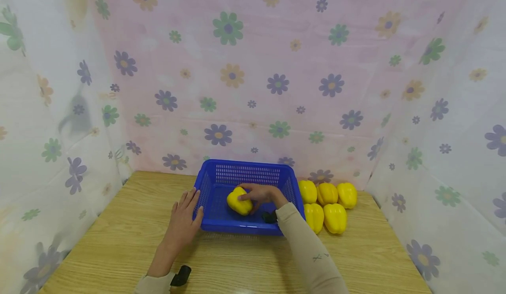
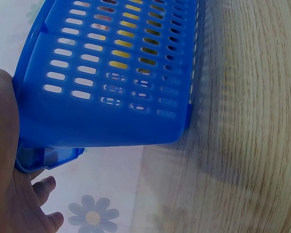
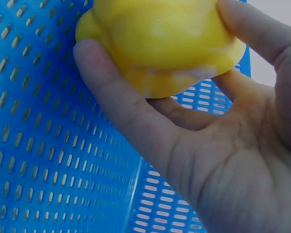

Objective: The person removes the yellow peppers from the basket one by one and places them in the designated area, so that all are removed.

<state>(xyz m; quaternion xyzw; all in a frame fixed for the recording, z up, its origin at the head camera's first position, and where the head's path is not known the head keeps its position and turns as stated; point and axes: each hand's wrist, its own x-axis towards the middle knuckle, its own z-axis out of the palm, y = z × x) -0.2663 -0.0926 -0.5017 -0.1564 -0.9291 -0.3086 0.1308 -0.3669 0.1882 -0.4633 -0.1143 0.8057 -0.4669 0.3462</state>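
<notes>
A yellow bell pepper point(image 1: 239, 201) is in my right hand point(image 1: 258, 194), inside a blue plastic basket point(image 1: 249, 229). In the right wrist view, my thumb and fingers grip this pepper point(image 3: 160, 48) close to the perforated basket surface point(image 3: 48, 145). My left hand point(image 1: 183, 217) rests against the basket's left rim with its fingers spread and fairly straight. From the left wrist, the basket's slotted side point(image 2: 102, 116) fills much of the view, and parts of the left hand point(image 2: 9, 179) show beside the rim.
Right of the basket, several yellow bell peppers point(image 1: 335, 218) stand in two rows on the wooden table point(image 1: 130, 241). Behind the table hangs a flowered cloth point(image 1: 253, 87), with further cloth at both sides.
</notes>
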